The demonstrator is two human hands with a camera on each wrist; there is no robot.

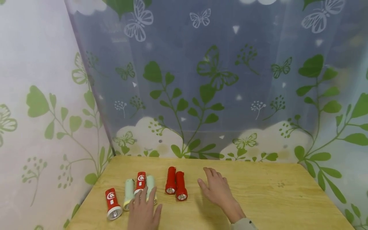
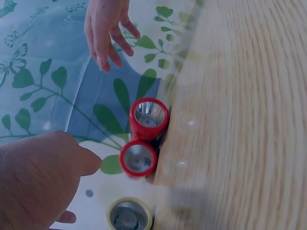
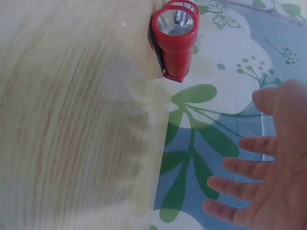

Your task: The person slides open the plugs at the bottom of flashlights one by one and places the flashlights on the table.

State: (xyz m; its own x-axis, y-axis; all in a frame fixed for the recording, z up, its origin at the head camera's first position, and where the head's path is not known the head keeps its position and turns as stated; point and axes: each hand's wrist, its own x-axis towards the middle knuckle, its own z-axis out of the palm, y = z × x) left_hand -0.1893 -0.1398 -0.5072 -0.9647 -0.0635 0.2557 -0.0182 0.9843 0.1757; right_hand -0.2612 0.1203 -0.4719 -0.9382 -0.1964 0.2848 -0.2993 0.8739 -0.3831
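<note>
Left hand (image 1: 142, 210) nearest now, fingers loosely spread, gripping nothing, at red flashlight (image 1: 138, 187), white emblem (image 1: 141, 178) unreadable, and pale-green flashlights (image 1: 129, 189), right hand (image 1: 219, 191) wide and empty, palm in right wrist view, back in head view, all-red flashlights (image 1: 171, 179) near its left on tabletop (image 1: 276, 198)

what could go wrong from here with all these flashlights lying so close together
The left hand might nudge the pale green flashlights or the red-and-white flashlight between them, since its fingers partly cover that cluster in the head view. Picking up one of the plain red flashlights could shift its close neighbour.
</note>
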